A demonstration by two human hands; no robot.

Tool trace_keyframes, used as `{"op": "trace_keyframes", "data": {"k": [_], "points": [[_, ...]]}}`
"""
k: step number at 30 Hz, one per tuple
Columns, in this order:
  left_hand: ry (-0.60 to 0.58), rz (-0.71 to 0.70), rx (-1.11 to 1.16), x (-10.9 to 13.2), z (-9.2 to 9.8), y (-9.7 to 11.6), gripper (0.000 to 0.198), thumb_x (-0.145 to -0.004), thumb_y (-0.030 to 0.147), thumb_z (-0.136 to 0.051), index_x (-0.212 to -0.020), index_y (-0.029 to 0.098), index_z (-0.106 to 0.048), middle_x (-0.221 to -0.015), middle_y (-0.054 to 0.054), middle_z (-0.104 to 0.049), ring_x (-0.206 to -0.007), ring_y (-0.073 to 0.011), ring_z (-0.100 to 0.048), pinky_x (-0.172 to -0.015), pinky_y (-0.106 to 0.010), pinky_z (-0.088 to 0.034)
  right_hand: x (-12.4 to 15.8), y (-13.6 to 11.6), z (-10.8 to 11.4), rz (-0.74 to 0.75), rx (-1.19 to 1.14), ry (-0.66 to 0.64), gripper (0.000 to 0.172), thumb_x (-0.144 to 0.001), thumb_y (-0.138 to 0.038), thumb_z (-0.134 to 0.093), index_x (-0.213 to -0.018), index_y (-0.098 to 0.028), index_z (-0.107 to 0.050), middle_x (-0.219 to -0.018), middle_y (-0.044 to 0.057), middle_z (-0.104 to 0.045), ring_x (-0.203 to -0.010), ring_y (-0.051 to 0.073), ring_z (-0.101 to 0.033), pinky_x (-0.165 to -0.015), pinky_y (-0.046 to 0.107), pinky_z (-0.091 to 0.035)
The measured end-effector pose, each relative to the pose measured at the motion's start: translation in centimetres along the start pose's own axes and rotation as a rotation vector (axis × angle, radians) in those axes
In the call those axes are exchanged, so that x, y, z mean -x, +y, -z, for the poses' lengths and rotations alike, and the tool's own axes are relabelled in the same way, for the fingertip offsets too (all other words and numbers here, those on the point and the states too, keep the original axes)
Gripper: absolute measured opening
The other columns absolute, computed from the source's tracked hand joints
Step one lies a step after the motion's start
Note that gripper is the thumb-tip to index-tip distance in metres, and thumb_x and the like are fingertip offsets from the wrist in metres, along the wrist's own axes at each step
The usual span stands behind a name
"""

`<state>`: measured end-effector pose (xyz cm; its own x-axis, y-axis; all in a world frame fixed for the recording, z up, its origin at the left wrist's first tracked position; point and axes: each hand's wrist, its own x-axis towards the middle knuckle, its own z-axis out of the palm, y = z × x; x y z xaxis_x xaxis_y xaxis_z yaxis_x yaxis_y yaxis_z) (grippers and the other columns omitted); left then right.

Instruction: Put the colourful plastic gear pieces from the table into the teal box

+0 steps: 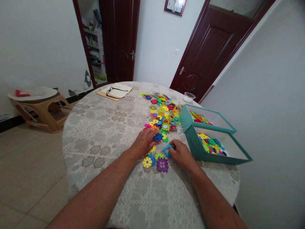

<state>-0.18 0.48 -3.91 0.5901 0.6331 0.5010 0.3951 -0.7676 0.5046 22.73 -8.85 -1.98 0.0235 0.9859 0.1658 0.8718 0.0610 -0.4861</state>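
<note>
A spread of colourful plastic gear-shaped pieces (pixel 164 114) lies across the round table (pixel 107 133). My left hand (pixel 145 141) rests knuckles up at the near end of the pile, fingers curled over a blue piece (pixel 158 137). My right hand (pixel 181 153) pinches a light blue piece (pixel 167 149) at the table surface. Just in front of both hands lie a yellow gear (pixel 147 162) and a purple square piece (pixel 162 164), joined with others in a small cluster.
Two teal box halves (pixel 190 122) with more pieces inside stand at the right of the table. A notebook with glasses (pixel 114 91) and a small clear cup (pixel 189 96) sit at the far side. A low wooden stool (pixel 40 108) stands on the floor at left.
</note>
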Motion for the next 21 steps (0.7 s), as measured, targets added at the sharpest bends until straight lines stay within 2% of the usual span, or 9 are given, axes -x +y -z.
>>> {"op": "trace_keyframes", "data": {"k": [3,6,13,18,21], "points": [[-0.008,-0.022,0.088,0.0,0.2,0.3,0.050,-0.089,0.010,-0.060,-0.137,0.025,-0.057,-0.117,-0.008,-0.059,-0.110,-0.0224,-0.060,-0.096,-0.037,-0.053,0.0,0.5,0.2,-0.051,-0.089,0.074,0.009,-0.080,-0.021,-0.055,-0.089,-0.021,-0.057,-0.081,0.000,-0.059,-0.077,0.019,-0.055,-0.070,0.028,-0.037],[-0.019,-0.055,0.084,0.0,0.2,0.5,0.047,-0.094,0.009,-0.053,-0.138,0.026,-0.056,-0.116,-0.006,-0.058,-0.104,-0.0199,-0.062,-0.089,-0.032,-0.055,0.0,0.8,0.3,-0.094,-0.209,0.105,0.007,-0.082,-0.026,-0.054,-0.088,-0.023,-0.055,-0.072,-0.004,-0.054,-0.069,0.018,-0.052,-0.064,0.027,-0.036],[-0.121,-0.076,-0.050,0.2,0.4,1.1,0.032,-0.101,0.027,-0.057,-0.133,0.025,-0.061,-0.117,-0.007,-0.064,-0.102,-0.0199,-0.065,-0.087,-0.029,-0.055,-0.1,0.9,0.2,-0.120,-0.349,0.164,0.013,-0.084,-0.032,-0.055,-0.094,-0.023,-0.057,-0.079,-0.002,-0.059,-0.074,0.020,-0.056,-0.068,0.030,-0.041],[-0.006,-0.046,0.016,0.0,1.0,0.7,0.025,-0.103,0.021,-0.051,-0.123,0.023,-0.065,-0.114,-0.008,-0.068,-0.110,-0.0204,-0.064,-0.097,-0.033,-0.053,0.0,0.4,0.3,-0.125,-0.444,0.271,0.019,-0.088,-0.038,-0.056,-0.100,-0.024,-0.057,-0.083,0.001,-0.061,-0.076,0.021,-0.057,-0.070,0.031,-0.045],[0.047,-0.044,0.074,-0.1,1.1,0.8,0.021,-0.102,0.025,-0.054,-0.118,0.021,-0.067,-0.111,-0.009,-0.071,-0.107,-0.0212,-0.066,-0.097,-0.035,-0.053,0.3,-0.4,0.1,-0.091,-0.562,0.250,0.021,-0.091,-0.039,-0.056,-0.106,-0.025,-0.056,-0.092,0.002,-0.065,-0.072,0.019,-0.057,-0.066,0.030,-0.046]]}}
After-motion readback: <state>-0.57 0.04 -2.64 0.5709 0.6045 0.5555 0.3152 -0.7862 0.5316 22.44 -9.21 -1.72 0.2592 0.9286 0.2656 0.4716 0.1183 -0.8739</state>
